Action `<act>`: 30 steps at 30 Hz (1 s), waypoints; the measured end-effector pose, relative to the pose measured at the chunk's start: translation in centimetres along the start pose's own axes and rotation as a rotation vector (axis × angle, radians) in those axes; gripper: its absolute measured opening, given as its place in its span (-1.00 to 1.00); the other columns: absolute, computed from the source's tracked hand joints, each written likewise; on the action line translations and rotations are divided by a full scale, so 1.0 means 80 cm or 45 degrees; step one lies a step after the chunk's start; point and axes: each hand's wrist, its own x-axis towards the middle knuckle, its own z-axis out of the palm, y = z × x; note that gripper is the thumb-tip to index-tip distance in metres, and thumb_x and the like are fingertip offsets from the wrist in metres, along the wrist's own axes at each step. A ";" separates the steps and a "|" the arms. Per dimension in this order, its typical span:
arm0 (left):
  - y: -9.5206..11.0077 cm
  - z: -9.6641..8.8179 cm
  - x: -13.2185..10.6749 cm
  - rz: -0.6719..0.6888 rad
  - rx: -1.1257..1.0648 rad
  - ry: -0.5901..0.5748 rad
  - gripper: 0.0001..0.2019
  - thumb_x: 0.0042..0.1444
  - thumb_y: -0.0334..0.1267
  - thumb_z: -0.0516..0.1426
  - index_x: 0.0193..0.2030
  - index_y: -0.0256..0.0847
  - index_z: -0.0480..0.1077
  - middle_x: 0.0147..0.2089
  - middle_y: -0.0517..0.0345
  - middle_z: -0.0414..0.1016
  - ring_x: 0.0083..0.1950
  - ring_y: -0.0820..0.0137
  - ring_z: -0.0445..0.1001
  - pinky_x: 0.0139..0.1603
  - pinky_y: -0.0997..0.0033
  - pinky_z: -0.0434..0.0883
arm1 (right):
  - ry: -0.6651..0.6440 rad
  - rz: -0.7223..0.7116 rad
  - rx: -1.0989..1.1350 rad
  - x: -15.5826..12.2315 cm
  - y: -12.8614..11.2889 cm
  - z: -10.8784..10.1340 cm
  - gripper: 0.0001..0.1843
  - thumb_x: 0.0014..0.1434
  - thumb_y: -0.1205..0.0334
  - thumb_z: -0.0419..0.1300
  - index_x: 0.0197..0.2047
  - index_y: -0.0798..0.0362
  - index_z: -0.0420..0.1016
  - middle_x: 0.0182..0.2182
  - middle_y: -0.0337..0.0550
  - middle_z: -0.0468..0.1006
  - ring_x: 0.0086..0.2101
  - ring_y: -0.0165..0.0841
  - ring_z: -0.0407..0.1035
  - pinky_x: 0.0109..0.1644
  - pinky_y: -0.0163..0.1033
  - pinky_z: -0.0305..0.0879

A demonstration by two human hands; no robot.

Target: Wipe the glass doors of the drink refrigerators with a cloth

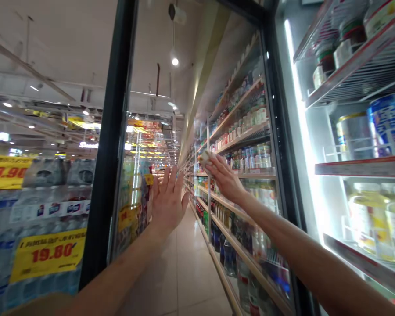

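A tall glass cooler door (pixel 217 52) with a black frame stands open in front of me. My left hand (pixel 167 199) is open on the near side of the glass, fingers stretched upward and palm toward the pane; whether the palm fully touches cannot be told. To its right, my right hand (pixel 226 179) presses a crumpled, light-coloured cloth (pixel 206 160) at the pane. The fingers lie over the cloth and cover part of it. Shelves of bottles and an aisle show in the glass.
On the right is the lit cooler, with a wire shelf (pixel 365 66) of bottles, blue cans (pixel 386 123) and yellow drink bottles (pixel 370 219). At left, stacked water bottle packs carry a yellow price sign (pixel 49 254). The black door frame (pixel 110 131) rises between the packs and the pane.
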 end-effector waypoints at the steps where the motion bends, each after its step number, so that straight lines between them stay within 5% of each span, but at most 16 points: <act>1: 0.000 -0.001 0.000 0.004 -0.003 -0.007 -0.51 0.22 -0.17 -0.05 0.27 -0.27 0.10 0.36 -0.11 0.02 0.40 0.19 -0.12 0.35 -0.02 -0.17 | 0.000 0.035 -0.003 -0.003 0.008 -0.006 -0.48 0.13 0.44 -0.05 0.12 -0.14 0.33 0.22 -0.30 0.23 0.27 -0.36 -0.05 0.31 -0.04 0.05; 5: 0.002 0.000 -0.001 -0.003 -0.019 -0.017 -0.50 0.21 -0.20 -0.06 0.28 -0.27 0.08 0.36 -0.12 0.01 0.40 0.20 -0.15 0.35 -0.02 -0.20 | 0.274 0.537 -0.113 -0.008 0.066 -0.033 -0.42 0.11 0.46 -0.09 0.19 -0.03 0.24 0.24 -0.12 0.20 0.25 -0.20 0.02 0.26 0.18 0.07; 7: 0.004 0.001 -0.002 -0.012 -0.024 -0.008 -0.49 0.20 -0.22 -0.04 0.29 -0.26 0.06 0.36 -0.11 0.00 0.40 0.20 -0.15 0.36 -0.02 -0.21 | 0.338 0.610 -0.126 -0.003 0.067 -0.031 -0.40 0.11 0.45 -0.11 0.23 0.05 0.18 0.26 -0.02 0.14 0.27 -0.13 -0.04 0.26 0.25 0.01; 12: 0.000 0.001 -0.001 -0.010 -0.030 0.032 -0.48 0.19 -0.25 -0.03 0.29 -0.28 0.05 0.35 -0.14 0.02 0.40 0.17 -0.13 0.35 -0.06 -0.18 | 0.115 0.053 0.104 -0.002 -0.036 0.008 -0.35 0.11 0.47 -0.10 0.27 -0.08 0.09 0.31 -0.24 0.03 0.32 -0.27 -0.25 0.35 0.09 -0.06; 15: 0.011 0.003 0.007 0.123 -0.073 0.093 -0.49 0.20 -0.29 -0.06 0.29 -0.32 0.01 0.35 -0.15 0.05 0.41 0.22 -0.15 0.35 0.00 -0.12 | 0.058 -0.132 0.308 -0.012 -0.081 0.017 -0.31 0.08 0.49 -0.09 0.29 -0.03 0.00 0.32 -0.18 0.00 0.32 -0.28 -0.25 0.36 0.11 -0.11; 18: 0.043 0.015 0.019 0.382 -0.148 0.015 -0.52 0.24 -0.28 -0.12 0.29 -0.35 0.01 0.34 -0.10 0.07 0.40 0.30 -0.10 0.35 0.16 0.00 | 0.083 -0.093 0.416 -0.026 -0.078 0.007 -0.30 0.06 0.47 -0.06 0.29 0.06 -0.05 0.29 -0.02 0.07 0.28 -0.25 -0.06 0.31 0.06 0.05; 22: 0.071 0.036 0.043 0.420 -0.102 -0.106 -0.55 0.26 -0.20 -0.12 0.24 -0.35 0.11 0.30 -0.08 0.16 0.35 0.22 0.05 0.31 0.13 0.10 | 0.206 0.098 0.217 -0.060 -0.038 -0.009 -0.44 0.11 0.40 -0.02 0.21 0.06 0.09 0.28 0.06 0.08 0.25 -0.19 0.01 0.23 0.08 0.14; 26: 0.023 0.018 0.098 0.427 -0.020 -0.087 -0.64 0.22 -0.27 -0.06 0.15 -0.25 0.23 0.32 -0.05 0.11 0.37 0.17 -0.01 0.32 0.06 0.07 | 0.180 0.318 -0.123 -0.109 -0.008 -0.011 -0.48 0.18 0.29 -0.01 0.22 -0.01 0.09 0.26 0.04 0.12 0.26 -0.16 -0.02 0.25 0.19 -0.01; 30: -0.020 -0.009 0.146 -0.132 0.030 0.135 -0.66 0.18 -0.26 0.00 0.09 -0.20 0.28 0.23 -0.11 0.17 0.29 0.05 0.10 0.25 -0.05 0.14 | 0.164 0.404 -0.204 -0.134 -0.007 -0.004 -0.46 0.21 0.27 -0.06 0.26 -0.04 0.06 0.27 0.00 0.13 0.27 -0.20 -0.04 0.27 0.16 -0.05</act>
